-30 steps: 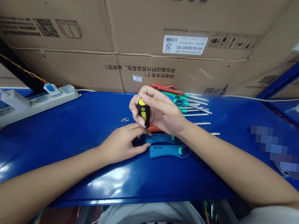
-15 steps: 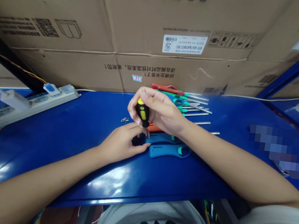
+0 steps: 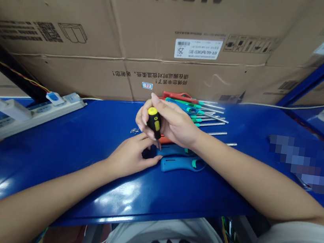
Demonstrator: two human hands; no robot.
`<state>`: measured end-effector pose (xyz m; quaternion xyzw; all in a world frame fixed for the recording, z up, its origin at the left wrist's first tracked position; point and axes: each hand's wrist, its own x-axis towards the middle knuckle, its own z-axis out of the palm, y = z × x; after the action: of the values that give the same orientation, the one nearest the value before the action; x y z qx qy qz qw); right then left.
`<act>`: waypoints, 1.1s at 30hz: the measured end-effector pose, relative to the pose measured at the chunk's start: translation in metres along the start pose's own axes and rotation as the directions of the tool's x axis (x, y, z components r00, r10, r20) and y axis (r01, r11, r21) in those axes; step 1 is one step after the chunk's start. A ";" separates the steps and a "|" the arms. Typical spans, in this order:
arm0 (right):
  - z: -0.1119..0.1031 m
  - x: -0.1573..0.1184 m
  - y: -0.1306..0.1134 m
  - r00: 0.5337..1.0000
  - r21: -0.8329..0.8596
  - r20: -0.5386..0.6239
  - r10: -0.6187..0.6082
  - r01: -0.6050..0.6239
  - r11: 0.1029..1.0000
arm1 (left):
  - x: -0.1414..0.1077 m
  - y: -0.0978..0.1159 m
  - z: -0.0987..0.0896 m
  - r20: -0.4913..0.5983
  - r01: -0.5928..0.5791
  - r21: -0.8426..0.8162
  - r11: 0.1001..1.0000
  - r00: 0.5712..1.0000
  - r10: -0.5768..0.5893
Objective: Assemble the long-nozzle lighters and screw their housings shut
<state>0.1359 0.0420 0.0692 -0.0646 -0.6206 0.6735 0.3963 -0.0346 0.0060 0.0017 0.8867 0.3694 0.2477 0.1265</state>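
My right hand [image 3: 169, 120] is closed around a short screwdriver [image 3: 154, 121] with a black and yellow handle. Its shaft points down at the end of a blue long-necked lighter [image 3: 173, 150]. The thumb and fingers of my left hand [image 3: 130, 153] close about that same end, low on the table; their exact contact is partly hidden. Just nearer to me lies a second blue lighter [image 3: 181, 164] with a green trigger. An orange lighter [image 3: 167, 139] shows partly beneath my right hand. Several small screws [image 3: 134, 130] lie left of the hands.
More lighters with red, green and blue handles [image 3: 183, 98] lie behind my right hand, metal necks pointing right. A large cardboard box [image 3: 126, 29] stands along the back of the blue table [image 3: 95, 128]. On the left is a white power strip [image 3: 40, 111] with plugs and cables.
The thumb of my right hand has shifted up on the screwdriver handle, which has tilted slightly. My left hand and the lighters stay in place.
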 end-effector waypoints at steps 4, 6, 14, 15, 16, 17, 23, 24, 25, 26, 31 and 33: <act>0.002 -0.002 0.000 0.998 0.093 -0.053 -0.031 0.036 0.995 | 0.001 0.001 -0.001 0.001 -0.006 -0.015 1.000 1.000 0.006; 0.000 -0.002 0.002 0.997 0.107 -0.063 -0.039 0.046 0.993 | 0.001 0.001 -0.002 0.007 -0.004 -0.020 1.000 1.000 0.004; -0.004 0.000 0.001 0.998 0.078 0.006 -0.056 0.055 0.995 | 0.001 0.000 -0.002 -0.001 -0.010 -0.024 1.000 1.000 0.010; -0.004 -0.001 0.000 0.999 0.089 0.008 -0.044 0.043 0.995 | 0.001 0.000 -0.002 -0.005 -0.012 -0.023 1.000 1.000 0.012; -0.004 -0.002 -0.001 0.999 0.100 0.013 -0.036 0.034 0.994 | 0.001 0.000 -0.001 -0.010 -0.013 -0.023 1.000 1.000 0.013; -0.004 -0.003 -0.002 0.999 0.109 0.020 -0.027 0.025 0.994 | 0.001 0.000 -0.001 -0.014 -0.013 -0.024 1.000 1.000 0.012; -0.005 -0.002 -0.003 0.997 0.061 0.078 -0.015 0.011 0.998 | 0.001 -0.002 0.000 -0.018 -0.013 -0.019 1.000 1.000 0.013; -0.004 -0.002 -0.002 0.998 0.057 0.068 -0.018 0.014 0.998 | 0.001 -0.002 0.001 -0.019 -0.016 -0.020 1.000 1.000 0.015; -0.003 -0.002 -0.002 0.999 0.064 0.048 -0.015 0.012 0.998 | 0.000 -0.002 0.001 -0.022 -0.019 -0.019 1.000 1.000 0.018; -0.002 -0.002 -0.002 1.000 0.081 0.022 -0.008 0.006 0.997 | 0.000 -0.002 0.001 -0.026 -0.023 -0.017 1.000 0.999 0.022; 0.000 -0.002 -0.002 1.000 0.110 -0.014 0.004 -0.003 0.994 | 0.000 -0.003 0.002 -0.028 -0.043 0.008 0.999 0.999 0.043; 0.000 -0.001 -0.001 1.000 0.069 0.004 0.002 -0.002 0.998 | 0.001 -0.003 0.002 -0.025 -0.040 0.018 0.999 0.999 0.041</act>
<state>0.1373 0.0415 0.0700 -0.0503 -0.5978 0.6949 0.3964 -0.0349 0.0087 -0.0014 0.8918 0.3552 0.2583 0.1088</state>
